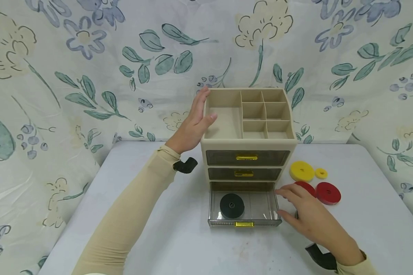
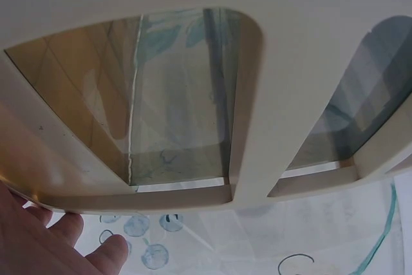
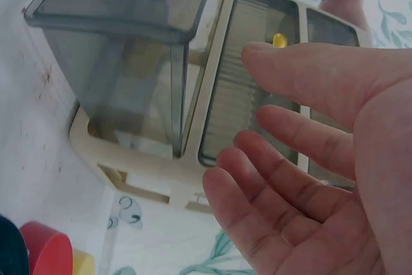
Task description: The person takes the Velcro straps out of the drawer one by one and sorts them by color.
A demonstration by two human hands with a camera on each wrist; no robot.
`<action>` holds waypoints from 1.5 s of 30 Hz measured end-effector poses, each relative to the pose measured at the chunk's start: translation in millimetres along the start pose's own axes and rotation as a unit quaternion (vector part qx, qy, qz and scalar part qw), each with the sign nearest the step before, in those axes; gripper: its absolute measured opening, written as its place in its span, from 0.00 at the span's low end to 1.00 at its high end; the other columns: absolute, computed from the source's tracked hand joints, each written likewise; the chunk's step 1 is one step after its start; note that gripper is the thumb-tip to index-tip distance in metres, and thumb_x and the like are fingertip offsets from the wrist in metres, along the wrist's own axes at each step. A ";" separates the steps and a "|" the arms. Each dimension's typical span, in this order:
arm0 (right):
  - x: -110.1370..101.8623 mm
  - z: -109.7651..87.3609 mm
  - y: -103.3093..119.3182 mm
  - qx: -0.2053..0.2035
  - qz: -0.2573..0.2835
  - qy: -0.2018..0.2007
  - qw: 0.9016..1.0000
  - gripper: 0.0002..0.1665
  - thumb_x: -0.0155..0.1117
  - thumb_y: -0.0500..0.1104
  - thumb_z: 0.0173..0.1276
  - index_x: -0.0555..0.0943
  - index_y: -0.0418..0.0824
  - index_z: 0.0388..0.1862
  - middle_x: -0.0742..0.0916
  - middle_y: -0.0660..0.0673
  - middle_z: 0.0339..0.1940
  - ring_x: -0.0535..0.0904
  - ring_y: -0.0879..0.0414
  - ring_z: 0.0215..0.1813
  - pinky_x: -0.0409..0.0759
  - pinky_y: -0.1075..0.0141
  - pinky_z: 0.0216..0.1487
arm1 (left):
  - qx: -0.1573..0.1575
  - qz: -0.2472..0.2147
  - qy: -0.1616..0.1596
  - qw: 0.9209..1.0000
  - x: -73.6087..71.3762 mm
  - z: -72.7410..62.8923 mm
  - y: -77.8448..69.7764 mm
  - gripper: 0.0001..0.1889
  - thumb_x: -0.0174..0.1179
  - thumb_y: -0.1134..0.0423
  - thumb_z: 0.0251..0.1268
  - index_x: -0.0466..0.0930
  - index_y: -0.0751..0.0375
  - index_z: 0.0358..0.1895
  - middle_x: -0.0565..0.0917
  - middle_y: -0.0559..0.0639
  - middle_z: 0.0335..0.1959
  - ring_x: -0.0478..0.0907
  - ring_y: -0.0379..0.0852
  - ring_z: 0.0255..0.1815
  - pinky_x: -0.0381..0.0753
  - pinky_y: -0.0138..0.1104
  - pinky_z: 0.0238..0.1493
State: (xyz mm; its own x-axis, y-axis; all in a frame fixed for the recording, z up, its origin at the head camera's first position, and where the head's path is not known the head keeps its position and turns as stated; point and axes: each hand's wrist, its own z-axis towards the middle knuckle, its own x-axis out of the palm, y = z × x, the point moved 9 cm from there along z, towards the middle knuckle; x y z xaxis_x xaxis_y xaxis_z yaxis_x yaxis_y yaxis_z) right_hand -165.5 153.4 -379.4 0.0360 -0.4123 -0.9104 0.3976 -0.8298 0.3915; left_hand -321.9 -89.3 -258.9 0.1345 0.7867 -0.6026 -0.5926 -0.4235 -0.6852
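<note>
A cream desktop organizer stands on the table with its clear bottom drawer pulled out. A black disc with a small centre hole lies in the drawer's left half. My left hand rests against the organizer's upper left side, its thumb over the top rim. In the left wrist view, fingertips show near the organizer's edge. Beside the drawer's right wall is my right hand, fingers spread and loosely bent. The right wrist view shows nothing held in it; whether it touches the drawer I cannot tell.
Right of the organizer lie a yellow disc, a small yellow ring and two red discs, one partly behind my right hand. A dark disc sits near them. Two upper drawers are closed. Floral cloth hangs behind.
</note>
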 end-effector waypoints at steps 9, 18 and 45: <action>5.9 4.7 10.8 -0.003 0.011 -0.010 1.000 0.32 0.81 0.45 0.55 0.81 0.43 0.59 0.83 0.47 0.53 0.80 0.54 0.49 0.86 0.59 0.46 | 0.001 -0.001 0.000 1.000 0.4 0.5 1.3 0.34 0.41 0.57 0.80 0.39 0.59 0.81 0.37 0.53 0.83 0.32 0.40 0.82 0.38 0.46 0.79; 16.4 11.6 22.0 -0.019 0.026 0.002 0.999 0.31 0.79 0.45 0.57 0.81 0.44 0.60 0.83 0.47 0.55 0.80 0.53 0.54 0.84 0.56 0.50 | -0.001 0.002 0.000 1.000 0.6 0.8 1.1 0.34 0.42 0.57 0.80 0.39 0.60 0.81 0.37 0.54 0.83 0.32 0.40 0.82 0.38 0.46 0.79; 46.4 45.3 47.3 -0.045 0.062 0.044 0.996 0.32 0.80 0.42 0.56 0.81 0.41 0.60 0.84 0.45 0.57 0.80 0.49 0.58 0.80 0.52 0.58 | 0.001 0.007 0.000 1.000 0.2 2.1 1.8 0.34 0.42 0.58 0.80 0.39 0.61 0.81 0.38 0.54 0.83 0.33 0.41 0.82 0.40 0.46 0.79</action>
State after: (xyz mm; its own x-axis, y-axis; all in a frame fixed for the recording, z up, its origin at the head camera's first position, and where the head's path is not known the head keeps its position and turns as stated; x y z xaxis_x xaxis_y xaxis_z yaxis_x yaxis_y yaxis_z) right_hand -186.6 77.9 -397.1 0.1696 -0.4718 -0.8652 0.4649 -0.7358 0.4924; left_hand -324.6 -88.9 -259.5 0.1256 0.7811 -0.6117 -0.5964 -0.4333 -0.6758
